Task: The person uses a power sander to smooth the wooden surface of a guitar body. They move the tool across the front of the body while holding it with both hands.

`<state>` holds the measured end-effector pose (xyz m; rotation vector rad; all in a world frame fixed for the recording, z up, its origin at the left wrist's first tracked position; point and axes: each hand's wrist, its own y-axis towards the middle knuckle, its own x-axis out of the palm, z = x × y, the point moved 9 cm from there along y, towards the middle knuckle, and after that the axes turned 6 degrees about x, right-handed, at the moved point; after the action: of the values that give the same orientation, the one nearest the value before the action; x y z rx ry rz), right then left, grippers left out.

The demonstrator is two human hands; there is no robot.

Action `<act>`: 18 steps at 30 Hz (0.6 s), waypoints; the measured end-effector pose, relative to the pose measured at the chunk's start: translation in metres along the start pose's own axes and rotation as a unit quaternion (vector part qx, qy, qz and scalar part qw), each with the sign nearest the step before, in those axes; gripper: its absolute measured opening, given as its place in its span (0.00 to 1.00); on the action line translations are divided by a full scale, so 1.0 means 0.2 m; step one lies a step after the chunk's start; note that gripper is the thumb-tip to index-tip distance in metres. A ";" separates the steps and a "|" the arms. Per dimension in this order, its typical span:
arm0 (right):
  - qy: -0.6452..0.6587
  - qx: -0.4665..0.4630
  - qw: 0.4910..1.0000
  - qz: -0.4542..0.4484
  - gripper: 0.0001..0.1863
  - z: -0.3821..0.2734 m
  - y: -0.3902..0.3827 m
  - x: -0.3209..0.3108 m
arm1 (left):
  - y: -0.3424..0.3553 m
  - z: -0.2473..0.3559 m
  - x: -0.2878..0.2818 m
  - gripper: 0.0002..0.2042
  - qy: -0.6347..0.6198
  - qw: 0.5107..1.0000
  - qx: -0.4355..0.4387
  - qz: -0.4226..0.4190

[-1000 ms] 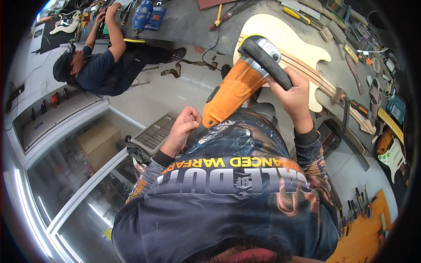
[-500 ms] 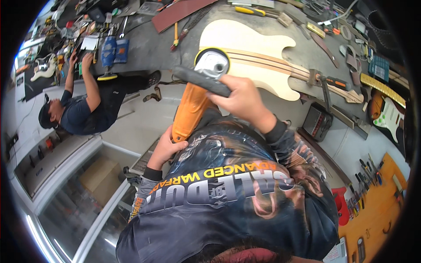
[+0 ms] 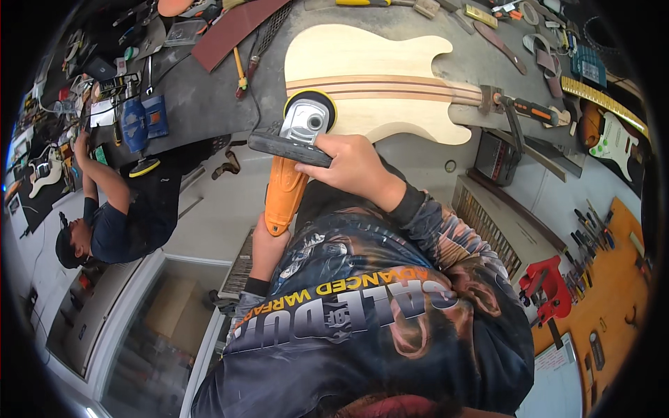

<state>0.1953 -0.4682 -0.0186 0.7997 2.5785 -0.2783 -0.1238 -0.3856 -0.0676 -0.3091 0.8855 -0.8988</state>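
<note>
An orange power sander [image 3: 284, 195] with a black loop handle [image 3: 289, 148] and a yellow-edged round pad [image 3: 333, 115] is held in front of my body. My right hand [image 3: 354, 167] is closed around the right end of the loop handle. My left hand [image 3: 267, 244] wraps the rear end of the orange casing, its fingers partly hidden beneath it. The pad overlaps the lower left edge of a pale wooden guitar body [image 3: 362, 56] in view; whether they touch I cannot tell. Dark stripes run along the body's middle into the neck.
A clamp with an orange-black handle [image 3: 533, 109] holds the neck on the grey workbench [image 3: 209, 94]. A blue power tool [image 3: 134, 125] hangs at the bench's left edge, near a co-worker [image 3: 115, 219]. A maroon sheet [image 3: 237, 31] and hammer-like tool [image 3: 241, 73] lie behind. Finished guitars stand right.
The view has shifted, with the bench scene sliding left. The sander now stands more upright, and my left hand sits further under its rear end. Both hands keep their hold.
</note>
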 end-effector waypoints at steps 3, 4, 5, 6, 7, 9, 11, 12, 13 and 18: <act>0.005 -0.003 1.000 0.008 0.27 0.01 -0.01 -0.05 | 0.04 0.00 0.02 0.24 0.012 1.000 0.015 0.003; 0.005 0.007 1.000 0.010 0.27 0.02 -0.02 -0.08 | 0.05 0.02 0.03 0.25 0.006 1.000 0.013 -0.007; 0.005 0.017 1.000 0.011 0.28 0.03 -0.03 -0.12 | 0.06 0.03 0.05 0.25 0.000 1.000 0.010 -0.015; 0.006 0.017 1.000 0.008 0.28 0.03 -0.04 -0.15 | 0.07 0.05 0.07 0.25 0.000 1.000 0.008 -0.014; 0.018 0.032 0.999 0.019 0.28 0.05 -0.05 -0.19 | 0.08 0.08 0.11 0.25 -0.002 0.999 0.016 -0.029; 0.033 0.047 0.998 0.026 0.28 0.08 -0.08 -0.27 | 0.08 0.12 0.18 0.26 -0.003 0.999 0.020 -0.041; 0.010 0.083 0.997 -0.003 0.27 0.13 -0.10 -0.33 | 0.07 0.17 0.26 0.26 0.003 0.998 0.023 -0.059; 0.012 0.082 0.997 -0.006 0.27 0.14 -0.12 -0.33 | 0.05 0.17 0.28 0.26 0.003 0.998 0.020 -0.057; 0.013 0.066 0.998 -0.001 0.28 0.13 -0.14 -0.35 | 0.02 0.18 0.29 0.26 0.008 0.998 0.021 -0.053; 0.000 0.032 0.999 -0.024 0.30 0.10 -0.13 -0.28 | -0.10 0.12 0.36 0.26 -0.021 0.999 -0.016 -0.020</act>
<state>0.2289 -0.5241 -0.0088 0.7608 2.6035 -0.3765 -0.0928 -0.4564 -0.0799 -0.3731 0.8594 -0.9118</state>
